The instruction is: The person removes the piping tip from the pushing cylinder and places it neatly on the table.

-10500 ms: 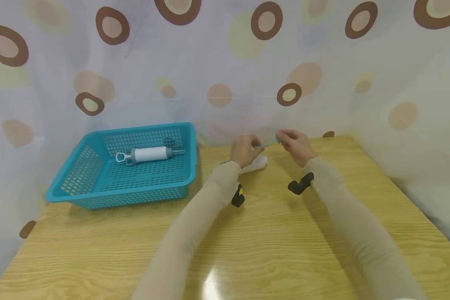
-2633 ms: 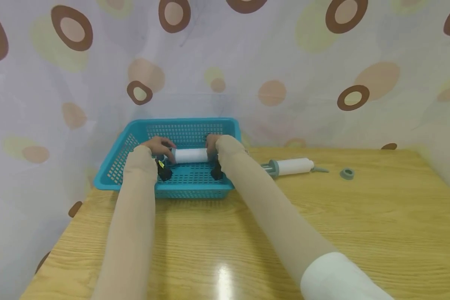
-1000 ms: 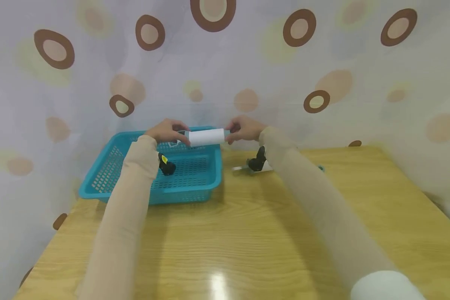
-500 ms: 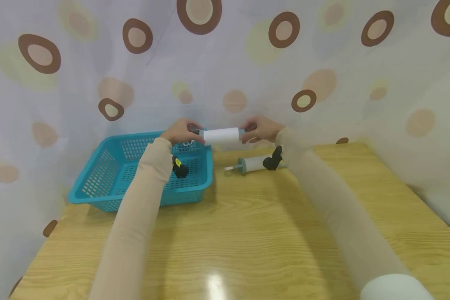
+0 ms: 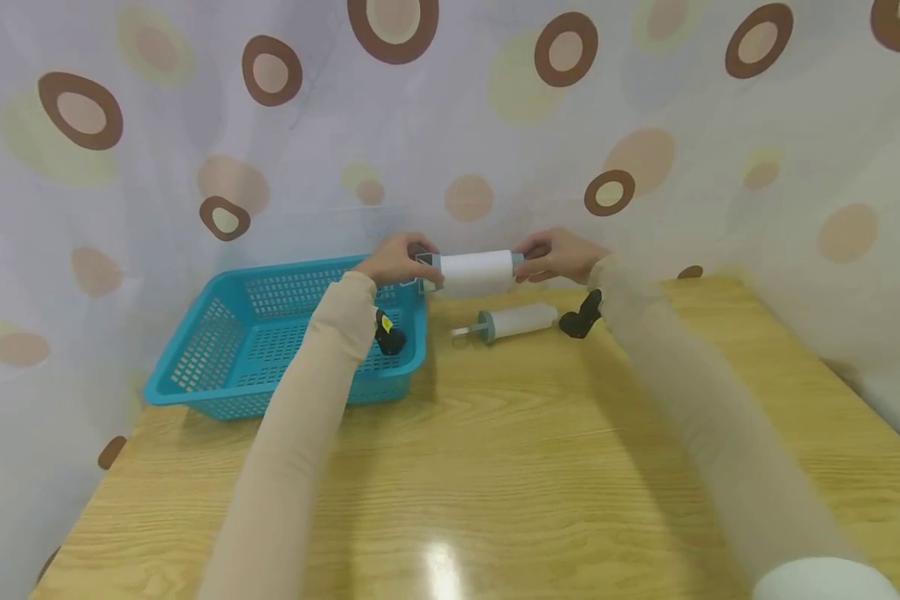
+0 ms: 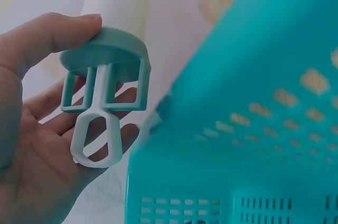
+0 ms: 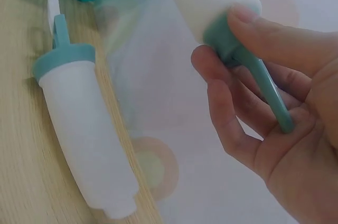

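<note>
A large syringe with a white barrel and teal ends is held level above the table between both hands. My left hand grips its teal collar; in the left wrist view the thumb presses the collar, above the square finger loops and white plunger ring. At the other end my right hand pinches the teal cap, from which a curved nozzle runs down into the palm. Below lies a second white syringe on the table, its plunger handle pointing left; in the right wrist view its tip bears no nozzle.
To the left, a teal perforated basket stands on the wooden table, close beside the left hand. Patterned sheeting hangs right behind the table's back edge. My right sleeve covers part of the table's right side.
Both hands have lifted the syringe out of the basket and carried it right, over the second syringe. Earlier, the hands worked at the second syringe; its curved nozzle and ring lay on the table.
</note>
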### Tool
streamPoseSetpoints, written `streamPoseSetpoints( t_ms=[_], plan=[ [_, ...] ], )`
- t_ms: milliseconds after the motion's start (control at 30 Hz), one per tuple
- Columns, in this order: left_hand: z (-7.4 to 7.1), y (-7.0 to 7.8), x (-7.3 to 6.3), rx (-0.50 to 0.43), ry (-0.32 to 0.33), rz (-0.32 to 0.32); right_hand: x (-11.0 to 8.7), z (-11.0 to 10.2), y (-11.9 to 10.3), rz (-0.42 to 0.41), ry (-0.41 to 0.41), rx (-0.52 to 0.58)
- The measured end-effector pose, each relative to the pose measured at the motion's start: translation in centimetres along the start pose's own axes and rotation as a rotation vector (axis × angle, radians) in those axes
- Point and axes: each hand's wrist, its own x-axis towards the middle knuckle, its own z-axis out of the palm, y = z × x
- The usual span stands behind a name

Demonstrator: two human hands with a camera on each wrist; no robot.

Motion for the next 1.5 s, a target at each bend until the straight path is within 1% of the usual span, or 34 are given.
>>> streamPoseSetpoints(
  t_ms=[67,200,300,433,533,633,700,767,833,933,1000,1067,1100,1167,1267,1333,1433,1500],
  plan=[
    [0.4,0.6,0.3,-0.003,-0.008,0.011,-0.5,-0.7,0.2,0.001,0.012,0.0],
    [1.0,1.5,0.8,-0.005,-0.027,0.056,-1.4,-1.8,0.7,-0.012,0.025,-0.002],
    [1.5,1.7,1.1,-0.016,-0.045,0.1,-2.0,-2.4,1.2,-0.017,0.029,0.005],
    [2.3,1.9,1.7,0.009,-0.051,0.137,-2.7,-3.0,2.0,-0.023,0.032,0.018],
    [3.0,2.0,1.8,0.017,-0.033,0.138,-3.1,-3.2,2.6,-0.024,0.039,0.029],
    [3.7,2.1,1.7,-0.02,0.003,0.123,-3.4,-3.1,3.1,-0.021,0.045,0.06],
    [4.1,2.1,1.6,-0.044,0.033,0.108,-3.6,-2.9,3.5,-0.017,0.05,0.102],
    [4.5,2.0,1.6,-0.063,0.064,0.1,-3.7,-2.7,4.1,-0.02,0.067,0.174],
    [4.9,2.0,1.7,-0.075,0.09,0.103,-3.8,-2.5,4.6,-0.029,0.098,0.286],
    [5.4,2.2,1.8,-0.103,0.129,0.105,-3.8,-2.0,5.4,-0.067,0.105,0.542],
    [5.7,2.4,1.9,-0.116,0.152,0.105,-3.8,-1.5,5.7,-0.09,0.089,0.712],
    [6.0,2.6,1.9,-0.126,0.168,0.101,-3.7,-1.1,5.9,-0.099,0.072,0.842],
    [6.2,2.7,2.0,-0.132,0.175,0.1,-3.7,-0.9,6.0,-0.096,0.075,0.885],
    [6.6,2.8,2.1,-0.146,0.187,0.106,-3.6,-0.5,6.1,-0.077,0.106,0.945],
    [7.3,2.9,2.3,-0.169,0.201,0.115,-3.6,0.0,6.2,-0.028,0.178,1.022],
    [7.6,3.0,2.5,-0.184,0.214,0.119,-3.6,0.3,6.0,-0.01,0.204,1.069],
    [8.0,3.2,2.7,-0.213,0.234,0.119,-3.6,0.6,5.8,-0.002,0.233,1.104],
    [8.1,3.3,2.8,-0.237,0.252,0.123,-3.6,0.6,5.7,0.004,0.252,1.102]
  ],
)
